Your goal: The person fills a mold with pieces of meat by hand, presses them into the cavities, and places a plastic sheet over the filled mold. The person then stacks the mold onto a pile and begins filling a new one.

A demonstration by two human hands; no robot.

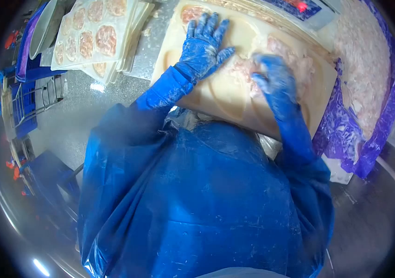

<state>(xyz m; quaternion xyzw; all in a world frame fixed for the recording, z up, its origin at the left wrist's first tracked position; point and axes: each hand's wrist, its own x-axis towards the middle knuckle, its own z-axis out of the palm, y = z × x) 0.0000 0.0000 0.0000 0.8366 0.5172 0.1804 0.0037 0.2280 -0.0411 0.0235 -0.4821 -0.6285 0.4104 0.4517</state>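
My left hand [205, 48], in a blue glove, lies flat with fingers spread on a cream-coloured mould board [197, 98] with rounded recesses. Just beyond its fingertips, one recess holds pink minced meat [191, 15]. My right hand [274, 76], also gloved in blue, is over a loose heap of pale raw meat [302, 69] on the board's right half. Motion blurs its fingers, which look bent; whether they hold any meat cannot be made out.
At the upper left lies a stack of white sheets [77, 59] with several meat patties on top. A purple-lined container [346, 139] full of pale meat stands to the right. Blue crates [23, 99] and a wire rack [44, 95] are at the left.
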